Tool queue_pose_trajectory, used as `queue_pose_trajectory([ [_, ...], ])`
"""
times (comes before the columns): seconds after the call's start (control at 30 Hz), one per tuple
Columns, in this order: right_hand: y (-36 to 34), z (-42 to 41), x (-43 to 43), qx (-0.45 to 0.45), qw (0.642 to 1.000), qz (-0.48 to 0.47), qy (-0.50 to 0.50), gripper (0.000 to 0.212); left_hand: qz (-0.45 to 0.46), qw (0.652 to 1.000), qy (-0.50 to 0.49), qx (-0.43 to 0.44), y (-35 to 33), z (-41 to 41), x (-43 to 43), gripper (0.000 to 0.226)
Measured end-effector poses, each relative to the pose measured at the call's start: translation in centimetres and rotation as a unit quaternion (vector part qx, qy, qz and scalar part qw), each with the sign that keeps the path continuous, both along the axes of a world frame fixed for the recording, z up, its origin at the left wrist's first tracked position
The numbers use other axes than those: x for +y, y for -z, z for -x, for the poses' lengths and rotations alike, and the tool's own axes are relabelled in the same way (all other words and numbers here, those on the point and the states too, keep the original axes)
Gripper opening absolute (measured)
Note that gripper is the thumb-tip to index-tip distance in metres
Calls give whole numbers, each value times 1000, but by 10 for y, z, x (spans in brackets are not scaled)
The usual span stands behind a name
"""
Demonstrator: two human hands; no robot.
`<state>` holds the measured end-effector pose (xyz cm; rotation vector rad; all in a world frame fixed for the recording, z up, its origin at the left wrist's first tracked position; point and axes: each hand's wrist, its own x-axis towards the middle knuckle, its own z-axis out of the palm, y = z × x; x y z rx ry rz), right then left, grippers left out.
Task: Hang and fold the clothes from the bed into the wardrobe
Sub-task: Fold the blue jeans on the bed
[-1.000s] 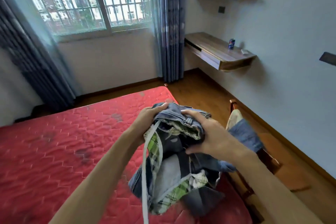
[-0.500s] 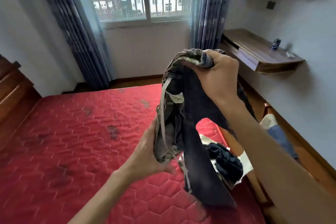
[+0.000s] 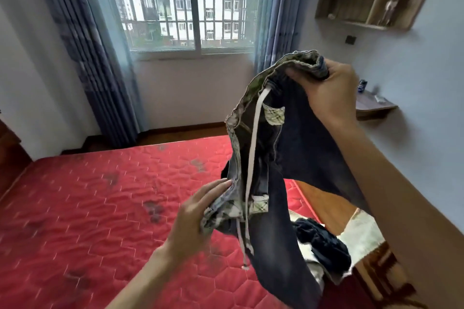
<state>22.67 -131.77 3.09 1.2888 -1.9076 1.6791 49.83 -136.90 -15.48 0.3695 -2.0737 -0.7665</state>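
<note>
I saw right hand (image 3: 331, 93) clenched round jeans (image 3: 288, 158) waistband, raised above red bed (image 3: 100, 208); left hand (image 3: 198, 218) pinched lower waistband edge. White drawstring (image 3: 252, 158) dangled. Dark clothes heap (image 3: 324, 238) lay at bed's right edge. Wall shelf (image 3: 364, 24) held figurine (image 3: 390, 7) in lower right compartment

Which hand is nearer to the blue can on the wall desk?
Right. The right hand, gripping the jeans high up, is just left of the can in the view. The left hand holds the jeans much lower and farther left, above the red mattress.
</note>
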Motion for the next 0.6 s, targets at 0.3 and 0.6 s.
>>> queue_pose_trajectory([
  [0.3,5,10,-31,1,949,-301,94,54,-432,877,-115,173,-82,-48,-133,28],
  [0.6,-63,-7,-62,152,899,-394,121,68,-281,948,-56,137,-196,-94,-171,50],
])
